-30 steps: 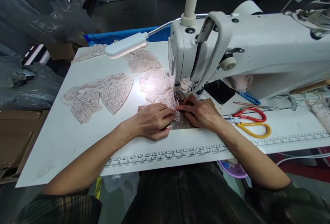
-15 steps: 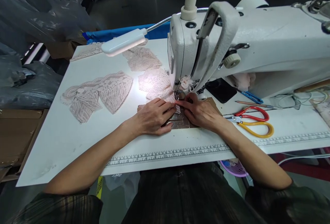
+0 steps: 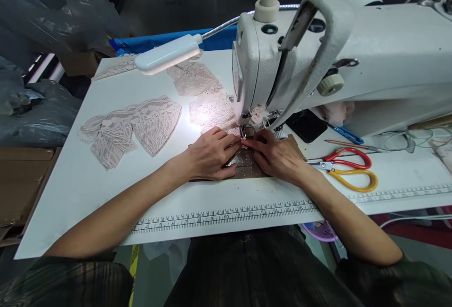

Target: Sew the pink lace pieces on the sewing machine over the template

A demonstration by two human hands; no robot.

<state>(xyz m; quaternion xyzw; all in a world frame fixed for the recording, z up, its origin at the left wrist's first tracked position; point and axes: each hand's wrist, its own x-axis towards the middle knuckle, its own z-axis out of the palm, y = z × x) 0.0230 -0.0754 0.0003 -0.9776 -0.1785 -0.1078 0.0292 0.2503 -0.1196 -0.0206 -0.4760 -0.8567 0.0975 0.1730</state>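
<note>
My left hand lies left of the presser foot, its bent fingers holding a pale pink lace piece down on the machine bed. Close by on the right, my right hand has its index fingertip at the lace's edge beside the foot, the other fingers curled under. The fingers hide most of the lace edge between the hands. Above them stands the white sewing machine, with a fabric flower near its needle area. Beneath the hands is a brownish, shiny, taped plate.
More lace pieces lie on the white table to the left. A lamp hangs over them. On the right are red-and-yellow scissors, a blue-handled tool, a pencil and a black phone-like object. A printed ruler runs along the front edge.
The view has shifted slightly. The lace has moved a little under the foot, and the pale bit that showed between my hands is now covered. Both hands stay close to the foot.
</note>
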